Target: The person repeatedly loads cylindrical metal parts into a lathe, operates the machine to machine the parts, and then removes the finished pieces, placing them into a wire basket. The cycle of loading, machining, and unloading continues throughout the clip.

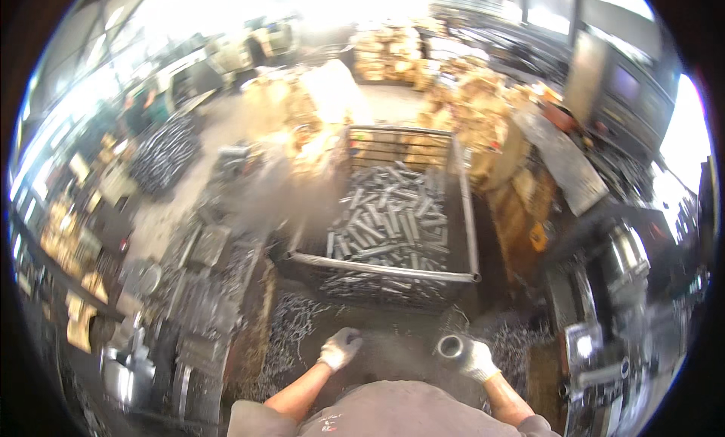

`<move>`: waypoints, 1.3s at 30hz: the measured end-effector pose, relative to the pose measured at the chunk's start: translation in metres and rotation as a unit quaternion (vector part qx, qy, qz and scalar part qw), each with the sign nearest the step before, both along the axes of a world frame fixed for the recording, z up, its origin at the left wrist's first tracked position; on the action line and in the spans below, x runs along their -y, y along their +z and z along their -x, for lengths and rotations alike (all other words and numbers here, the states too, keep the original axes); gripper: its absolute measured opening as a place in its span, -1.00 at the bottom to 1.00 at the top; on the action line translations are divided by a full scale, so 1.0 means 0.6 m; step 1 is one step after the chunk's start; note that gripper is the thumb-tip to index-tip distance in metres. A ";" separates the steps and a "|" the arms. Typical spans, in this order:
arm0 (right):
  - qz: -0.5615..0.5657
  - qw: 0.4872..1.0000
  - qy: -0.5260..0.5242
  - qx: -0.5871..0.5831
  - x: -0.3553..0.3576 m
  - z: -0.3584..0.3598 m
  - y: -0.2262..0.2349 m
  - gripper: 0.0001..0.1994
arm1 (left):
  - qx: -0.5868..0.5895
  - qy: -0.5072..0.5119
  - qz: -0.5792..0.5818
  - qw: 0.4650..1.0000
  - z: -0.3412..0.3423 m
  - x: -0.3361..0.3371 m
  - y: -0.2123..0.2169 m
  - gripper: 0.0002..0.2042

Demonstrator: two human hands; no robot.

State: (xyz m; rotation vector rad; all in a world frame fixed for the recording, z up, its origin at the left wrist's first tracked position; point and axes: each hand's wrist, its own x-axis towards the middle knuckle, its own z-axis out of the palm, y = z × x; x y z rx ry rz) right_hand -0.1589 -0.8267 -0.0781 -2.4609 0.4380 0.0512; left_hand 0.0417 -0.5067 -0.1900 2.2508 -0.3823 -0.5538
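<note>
I have the right hand (477, 361) grasping a tube (451, 357), its open end facing up to me, on the near side of the bin (385, 268), just out from its near right corner. My left hand (341, 348) is also on the bin's near side, well apart from the tube, its fingers curled; I cannot tell whether it holds anything. Metal pieces (389, 218) lie jumbled inside the bin, shavings (294, 327) are strewn below its near left corner, and pale stacks (387, 53) stand beyond it
</note>
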 end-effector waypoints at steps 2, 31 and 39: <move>0.017 0.994 0.110 -0.010 -0.061 -0.113 -0.012 -0.38 | -0.002 0.147 -0.035 0.988 0.014 -0.140 -0.061 -0.56; -0.205 0.510 0.835 -0.025 -0.835 -0.965 0.255 -0.77 | 0.198 0.939 -0.180 0.215 0.599 -0.545 -0.083 -0.45; 0.194 0.439 0.852 -0.208 -1.215 -0.855 0.406 -0.43 | 0.289 0.908 0.268 0.145 0.460 -0.499 -0.121 -0.72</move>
